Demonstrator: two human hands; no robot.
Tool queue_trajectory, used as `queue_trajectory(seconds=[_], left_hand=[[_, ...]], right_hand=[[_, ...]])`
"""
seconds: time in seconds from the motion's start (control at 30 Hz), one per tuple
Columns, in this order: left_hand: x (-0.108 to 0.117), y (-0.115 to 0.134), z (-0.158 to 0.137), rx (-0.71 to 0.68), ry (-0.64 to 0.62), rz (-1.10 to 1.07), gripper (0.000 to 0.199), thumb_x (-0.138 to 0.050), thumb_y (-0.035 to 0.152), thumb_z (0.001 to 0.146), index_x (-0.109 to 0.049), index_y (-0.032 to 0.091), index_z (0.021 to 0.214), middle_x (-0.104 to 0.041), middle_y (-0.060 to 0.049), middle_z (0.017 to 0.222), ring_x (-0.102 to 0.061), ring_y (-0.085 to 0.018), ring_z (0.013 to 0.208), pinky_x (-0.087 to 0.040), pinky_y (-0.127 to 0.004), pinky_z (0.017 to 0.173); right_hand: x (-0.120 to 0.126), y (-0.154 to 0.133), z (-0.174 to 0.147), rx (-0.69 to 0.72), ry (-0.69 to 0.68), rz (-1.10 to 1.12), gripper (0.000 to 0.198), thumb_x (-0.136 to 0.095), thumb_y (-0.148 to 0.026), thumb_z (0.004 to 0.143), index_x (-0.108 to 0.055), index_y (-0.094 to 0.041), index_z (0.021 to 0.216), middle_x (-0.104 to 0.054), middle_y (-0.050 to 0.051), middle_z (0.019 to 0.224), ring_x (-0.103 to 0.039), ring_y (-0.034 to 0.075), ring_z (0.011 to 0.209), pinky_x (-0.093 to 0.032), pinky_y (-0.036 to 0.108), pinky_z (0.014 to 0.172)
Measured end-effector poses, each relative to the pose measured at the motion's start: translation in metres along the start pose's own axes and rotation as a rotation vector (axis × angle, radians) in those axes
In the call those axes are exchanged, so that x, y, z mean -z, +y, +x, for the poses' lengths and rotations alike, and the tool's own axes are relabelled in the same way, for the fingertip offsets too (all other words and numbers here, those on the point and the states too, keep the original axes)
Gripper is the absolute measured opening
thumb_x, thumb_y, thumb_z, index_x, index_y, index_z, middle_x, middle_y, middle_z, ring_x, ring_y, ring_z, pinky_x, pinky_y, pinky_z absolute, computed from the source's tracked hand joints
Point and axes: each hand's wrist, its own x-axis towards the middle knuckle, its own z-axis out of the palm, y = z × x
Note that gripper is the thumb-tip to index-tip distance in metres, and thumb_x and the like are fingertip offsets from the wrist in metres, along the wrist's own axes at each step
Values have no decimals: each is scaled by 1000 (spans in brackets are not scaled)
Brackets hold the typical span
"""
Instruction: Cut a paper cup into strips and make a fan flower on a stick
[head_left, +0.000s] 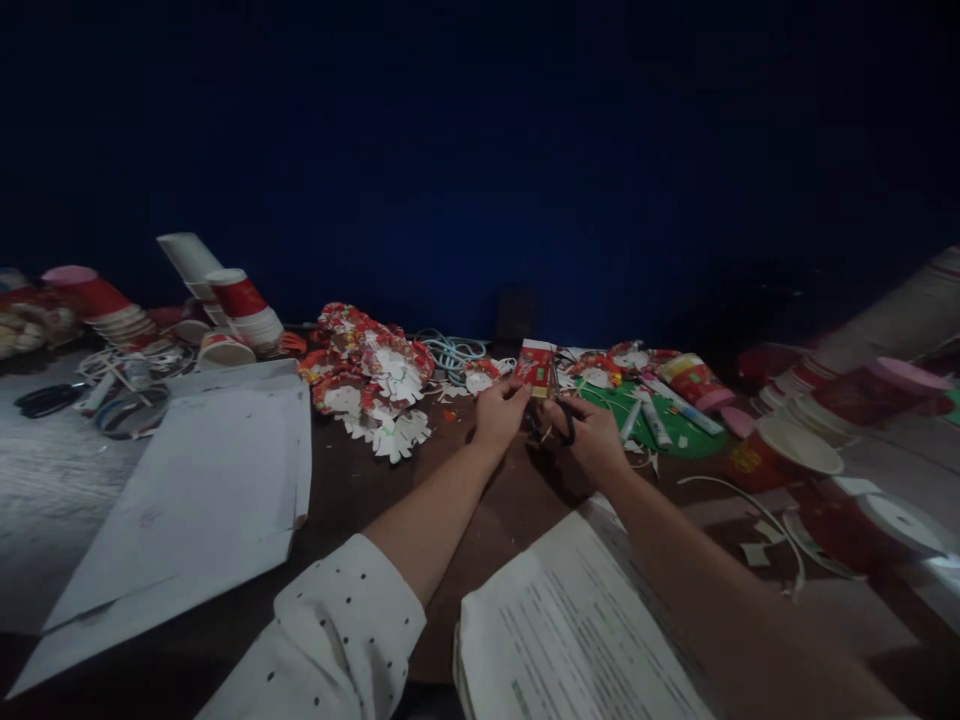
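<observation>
Near the middle of the table, my left hand [501, 410] pinches a red paper cup [537, 366] with a pale rim by its lower edge. Close beside it, my right hand [596, 437] is wrapped round the dark handles of a pair of scissors [568, 424]. The blades are partly hidden around the cup's lower edge, and I cannot tell whether they touch it. Just left of my hands lies a heap of cut red-and-white paper cup flowers [394, 375] with fringed edges.
Stacked paper cups [244, 308] stand at the left behind a large white sheet [217, 490]. On the right are a green mat [694, 438] with glue tubes [657, 422], more cups [795, 450] and paper scraps. A printed paper bundle [562, 620] lies in front. Pale blue cord [454, 350] is behind.
</observation>
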Motion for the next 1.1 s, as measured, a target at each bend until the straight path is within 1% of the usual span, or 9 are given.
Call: queue_trajectory(seconds=[0.17, 0.33, 0.43, 0.5, 0.63, 0.8, 0.97, 1.03, 1.1], left_hand=[[0, -2, 2, 109, -61, -86, 10, -68, 23, 72, -66, 14, 69, -54, 4, 53, -43, -7, 47, -35, -20, 51], [-2, 0, 1, 197, -91, -166, 13, -71, 23, 70, -63, 14, 65, -53, 5, 50, -45, -7, 45, -37, -20, 48], [-1, -2, 2, 200, -103, -197, 14, -72, 24, 69, -63, 14, 64, -54, 5, 50, -45, -7, 45, -38, -20, 48], [-1, -3, 3, 211, -105, -213, 15, -73, 25, 68, -64, 15, 64, -54, 5, 50, -45, -6, 45, -38, -19, 48], [-1, -6, 4, 265, -120, -284, 17, -74, 27, 67, -62, 15, 63, -51, 5, 47, -44, -6, 43, -37, -19, 47], [-2, -9, 3, 299, -142, -398, 17, -73, 28, 68, -62, 15, 66, -52, 6, 47, -45, -6, 41, -35, -19, 44], [-2, -14, 4, 308, -141, -401, 21, -77, 30, 66, -63, 14, 69, -54, 5, 49, -45, -6, 42, -36, -19, 45], [-1, -15, 5, 306, -139, -391, 24, -78, 33, 64, -63, 14, 70, -54, 5, 50, -46, -6, 42, -37, -19, 47], [-1, -16, 6, 296, -143, -389, 26, -79, 34, 63, -63, 14, 70, -56, 4, 52, -49, -7, 44, -39, -20, 49]], right_hand=[[-1, 0, -1, -2, -6, 27, 36, -72, -50, 64, -70, -15, 74, -58, -1, 60, -45, 11, 53, -36, 23, 48], [-1, 2, -1, -2, -13, 46, 40, -70, -53, 66, -70, -14, 77, -58, -1, 60, -46, 11, 53, -36, 23, 48], [-1, 1, -2, 1, -25, 61, 37, -71, -51, 66, -68, -15, 71, -53, -3, 54, -42, 10, 51, -34, 22, 46], [-2, -1, -3, -14, -29, 84, 36, -72, -51, 66, -65, -16, 67, -51, -3, 53, -42, 10, 51, -34, 22, 46], [-4, -2, -4, -28, -21, 119, 39, -72, -54, 65, -62, -17, 62, -54, -1, 54, -44, 11, 52, -36, 23, 47], [-4, -4, -6, -34, -33, 130, 39, -70, -54, 68, -61, -17, 62, -53, -2, 52, -45, 10, 51, -35, 23, 49], [-6, -8, -9, -27, -37, 134, 40, -71, -53, 67, -58, -17, 55, -53, -1, 53, -45, 10, 53, -35, 23, 49], [-7, -10, -11, -47, -21, 121, 39, -72, -53, 64, -60, -17, 57, -53, -1, 53, -44, 10, 52, -35, 24, 48], [-9, -11, -12, -60, -9, 107, 37, -72, -53, 64, -64, -17, 64, -53, -1, 53, -44, 11, 52, -36, 24, 48]])
